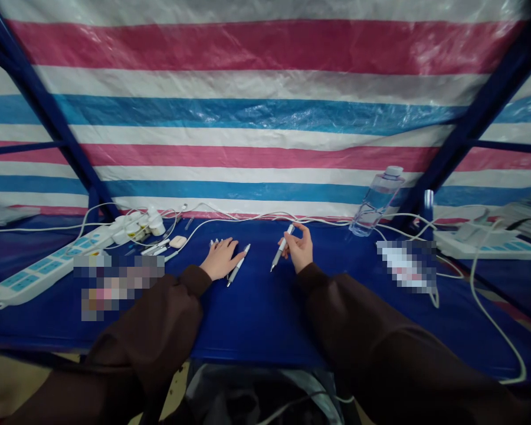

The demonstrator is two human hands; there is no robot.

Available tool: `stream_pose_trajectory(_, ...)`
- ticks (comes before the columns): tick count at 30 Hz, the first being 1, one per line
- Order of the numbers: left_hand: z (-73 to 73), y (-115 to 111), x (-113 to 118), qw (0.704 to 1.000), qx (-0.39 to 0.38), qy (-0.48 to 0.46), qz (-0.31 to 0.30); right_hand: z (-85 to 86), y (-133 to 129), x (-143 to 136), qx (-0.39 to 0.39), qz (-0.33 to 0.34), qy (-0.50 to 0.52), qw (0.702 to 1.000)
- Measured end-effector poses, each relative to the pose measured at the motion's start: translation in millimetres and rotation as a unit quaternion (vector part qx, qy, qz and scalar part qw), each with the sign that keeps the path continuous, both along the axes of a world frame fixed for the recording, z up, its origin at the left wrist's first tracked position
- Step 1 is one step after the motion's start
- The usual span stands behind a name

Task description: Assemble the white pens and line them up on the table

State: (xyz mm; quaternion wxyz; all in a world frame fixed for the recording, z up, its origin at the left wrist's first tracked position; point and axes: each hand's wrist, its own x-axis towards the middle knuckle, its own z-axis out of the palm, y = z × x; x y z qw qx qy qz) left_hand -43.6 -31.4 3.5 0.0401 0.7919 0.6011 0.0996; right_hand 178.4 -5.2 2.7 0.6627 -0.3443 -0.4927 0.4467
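Blue surface (256,336) was nearest you; your hands were apart over it. Left hand (221,258) was palm down, fingers spread, spare pen (238,267) by its thumb. Right hand (301,249) pinched the white-gray pen (278,255) around mid-surface: writing tip toward you and a bit left, long axis near-left to far-right. Power strip (48,268) sat left, clear bottle (376,203) back right. White cables (256,218) ran along the back; striped sheeting (265,124) hung behind, between blue frame posts (64,133).

One white-and-grey pen (282,248) is held aslant, tip toward the near left, while a matching pen (238,265) slants likewise left of it, partly hidden pens (212,242) beyond.
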Motion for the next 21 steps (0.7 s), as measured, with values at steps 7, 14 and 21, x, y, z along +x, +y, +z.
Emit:
stream_pose_trajectory(7, -4.4, -1.1, -0.5, 1.0, 0.019, 0.005, 0.002, 0.1, -0.9, 1.4, -0.005, -0.004, -0.01, 1.0)
stream_pose_trajectory(14, -3.8, -1.7, -1.5, 1.0, 0.017, 0.006, 0.001, -0.9, 0.1, 1.0, -0.008, 0.004, -0.015, 1.0)
stream_pose_trajectory(21, -3.1, -2.2, -1.6, 1.0, 0.016, 0.01, -0.002, -1.3, 0.8, 0.5, -0.015, 0.014, -0.015, 1.0)
